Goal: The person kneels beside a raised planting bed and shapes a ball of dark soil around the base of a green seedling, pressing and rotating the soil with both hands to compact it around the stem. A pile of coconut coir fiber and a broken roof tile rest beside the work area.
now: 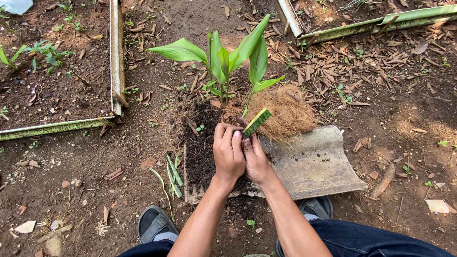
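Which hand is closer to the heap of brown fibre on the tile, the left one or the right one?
The right hand. It is beside the near left edge of the brown fibre and holds a striped leaf piece. The left hand is on its far side, over dark soil.

an outdoor garden plot is shown: bare dark soil (71,162) strewn with dry leaves (362,62), beds edged with long pale borders (115,52), young broad-leaved plants (223,59) rooted in the ground, and a heap of coconut fibre (285,112) laid on a curved roof tile (319,166).
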